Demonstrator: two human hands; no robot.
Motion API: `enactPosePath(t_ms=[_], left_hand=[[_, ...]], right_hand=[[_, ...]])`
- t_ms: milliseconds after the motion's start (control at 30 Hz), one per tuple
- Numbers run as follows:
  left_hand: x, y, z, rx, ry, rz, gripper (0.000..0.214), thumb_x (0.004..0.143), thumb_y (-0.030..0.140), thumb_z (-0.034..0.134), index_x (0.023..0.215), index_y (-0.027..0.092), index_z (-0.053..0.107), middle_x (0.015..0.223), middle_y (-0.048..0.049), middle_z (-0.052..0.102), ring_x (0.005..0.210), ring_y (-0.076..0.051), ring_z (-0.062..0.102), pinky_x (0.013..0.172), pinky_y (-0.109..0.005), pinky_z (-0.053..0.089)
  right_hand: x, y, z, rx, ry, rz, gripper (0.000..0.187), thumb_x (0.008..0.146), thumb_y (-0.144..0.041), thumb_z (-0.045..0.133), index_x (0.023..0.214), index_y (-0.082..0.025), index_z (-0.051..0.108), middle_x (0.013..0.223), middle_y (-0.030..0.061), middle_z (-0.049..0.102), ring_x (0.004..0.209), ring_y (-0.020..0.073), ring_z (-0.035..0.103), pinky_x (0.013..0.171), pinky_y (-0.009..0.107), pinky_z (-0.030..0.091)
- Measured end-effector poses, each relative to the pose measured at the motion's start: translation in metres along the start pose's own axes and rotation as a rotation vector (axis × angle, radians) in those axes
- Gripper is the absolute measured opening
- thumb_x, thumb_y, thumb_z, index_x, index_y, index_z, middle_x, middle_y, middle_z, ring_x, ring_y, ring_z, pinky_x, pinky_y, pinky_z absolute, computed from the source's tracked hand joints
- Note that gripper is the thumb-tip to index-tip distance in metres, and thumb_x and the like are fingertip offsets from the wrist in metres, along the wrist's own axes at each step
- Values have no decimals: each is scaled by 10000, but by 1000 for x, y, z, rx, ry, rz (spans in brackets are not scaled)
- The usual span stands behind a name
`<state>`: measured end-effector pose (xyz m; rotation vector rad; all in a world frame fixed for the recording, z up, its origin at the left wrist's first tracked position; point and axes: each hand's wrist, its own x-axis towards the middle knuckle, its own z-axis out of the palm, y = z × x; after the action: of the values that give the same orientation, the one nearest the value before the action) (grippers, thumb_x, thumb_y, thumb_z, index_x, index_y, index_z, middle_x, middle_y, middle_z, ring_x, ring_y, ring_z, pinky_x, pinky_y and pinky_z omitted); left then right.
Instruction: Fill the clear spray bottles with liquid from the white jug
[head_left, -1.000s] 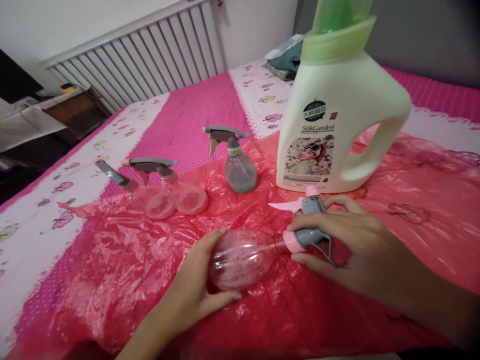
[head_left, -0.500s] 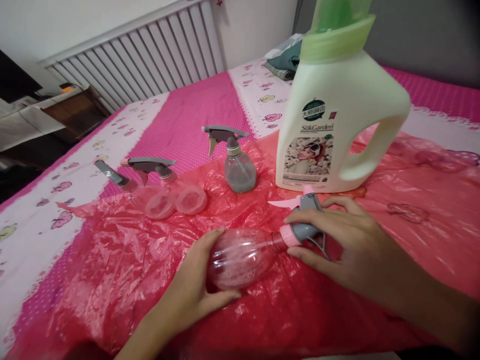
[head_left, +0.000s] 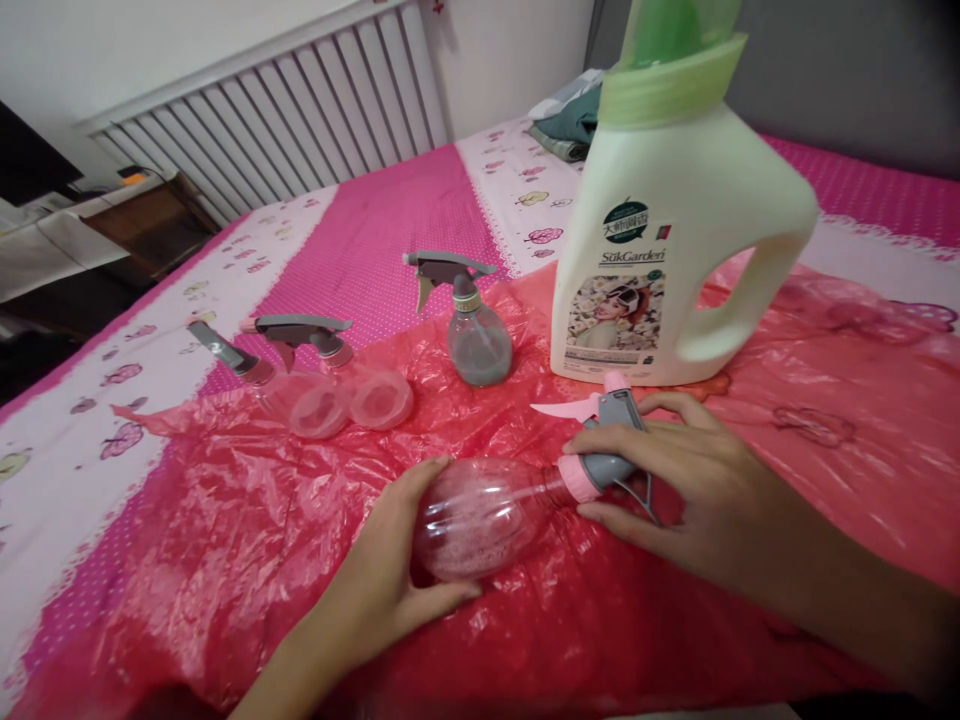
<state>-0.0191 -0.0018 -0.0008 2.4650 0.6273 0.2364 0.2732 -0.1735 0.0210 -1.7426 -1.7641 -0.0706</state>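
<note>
Pink spray bottle [head_left: 480, 515]: lies on its side on the red plastic sheet [head_left: 225, 560], near the near edge of the bed [head_left: 390, 220], about mid-width, base to the left and neck to the right.

- Body clear; froth or droplets cling to the inner wall, and no pool of liquid shows.
- Spray head [head_left: 609, 440], pink and grey, sits on the neck with its dip tube running into the body. Whether the collar is fully screwed home cannot be told.
- Left hand [head_left: 382, 580] is wrapped around the base of the pink spray bottle, thumb under, steadying it.
- Right hand [head_left: 697, 480] is closed on the spray head, fingertips at the collar, trigger between the fingers.

Judged state: head and body are joined or nearly so, and this bottle is not yet stood up.

Surroundings:
- Grey spray bottle [head_left: 476, 340] stands upright at the sheet's far border, head on, contents cloudy; it looks assembled.
- Two clear bottles [head_left: 352, 400] lie on their sides toward the bed's left edge, heads attached, apparently empty.
- Detergent jug [head_left: 675, 220], white with a green cap, stands just beyond the right hand.
- Folded clothes [head_left: 570, 120] lie at the far edge, and a radiator [head_left: 285, 110] stands behind.
</note>
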Motion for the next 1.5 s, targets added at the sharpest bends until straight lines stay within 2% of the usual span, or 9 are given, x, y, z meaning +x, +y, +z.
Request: enactPosePath(t_ms=[267, 433, 600, 800, 900, 967, 1133, 1300, 1500], left_hand=[[-1, -1, 1, -4, -5, -5, 978, 897, 437, 831, 1655, 407, 213, 1628, -160, 477, 1463, -439, 546, 1181, -747, 453], [0, 0, 1, -22, -4, -24, 970, 879, 419, 841, 1657, 373, 264, 1618, -163, 500, 1453, -441, 559, 1188, -727, 460], [6, 2, -5, 26, 43, 30, 922, 858, 456, 869, 1611, 375, 343, 1552, -149, 516, 1432, -438, 548, 1166, -705, 493], [7, -3, -8, 69, 91, 57, 925, 801, 436, 907, 1570, 357, 400, 1500, -154, 507, 1409, -460, 551, 1132, -718, 514], [8, -5, -8, 66, 91, 49, 886, 817, 427, 883, 1563, 330, 415, 1502, -165, 518, 1403, -452, 561, 1129, -707, 518], [8, -4, -11, 77, 81, 33, 860, 839, 428, 859, 1565, 309, 414, 1509, -177, 519, 1400, -445, 567, 1125, -690, 527], [12, -1, -23, 128, 81, 41, 799, 830, 402, 846, 1529, 291, 475, 1487, -167, 577, 1403, -437, 569, 1126, -658, 533], [13, -12, -28, 170, 109, 109, 721, 842, 476, 825, 1477, 310, 530, 1411, -134, 646, 1308, -408, 635, 1074, -626, 575], [7, -27, -21, 175, 214, 122, 819, 766, 479, 860, 1500, 336, 525, 1399, -112, 669, 1261, -403, 668, 1049, -573, 596]], right_hand=[[0, -2, 0, -1, 18, -7, 209, 1055, -447, 581, 1141, -269, 652, 919, 12, 793, 789, 234, 695, 799, 401, 473], [-2, -2, 1, 43, -21, 29, 198, 1036, -430, 613, 1171, -287, 637, 982, 9, 798, 843, 245, 703, 841, 420, 480], [0, -4, 1, 66, 23, 14, 162, 1023, -394, 650, 1129, -272, 650, 953, -19, 790, 789, 216, 688, 870, 426, 469], [5, 4, -15, 74, 69, 6, 176, 1004, -398, 667, 1129, -275, 667, 939, -22, 796, 843, 222, 722, 891, 429, 500], [8, 16, -29, 80, 117, 93, 211, 959, -394, 701, 1141, -285, 696, 986, 2, 795, 870, 229, 738, 807, 390, 551], [9, 25, -37, 125, 138, 175, 263, 925, -438, 734, 1138, -286, 709, 961, 3, 789, 815, 222, 740, 746, 365, 569], [7, 42, -45, 241, 109, 286, 315, 909, -505, 745, 1117, -270, 715, 978, 26, 797, 832, 235, 754, 745, 360, 596], [10, 47, -44, 327, 165, 293, 261, 895, -454, 774, 1055, -255, 717, 932, 27, 777, 800, 211, 729, 737, 333, 596], [16, 45, -28, 445, 207, 338, 275, 899, -468, 761, 1035, -237, 702, 976, 52, 766, 867, 215, 726, 820, 347, 604]])
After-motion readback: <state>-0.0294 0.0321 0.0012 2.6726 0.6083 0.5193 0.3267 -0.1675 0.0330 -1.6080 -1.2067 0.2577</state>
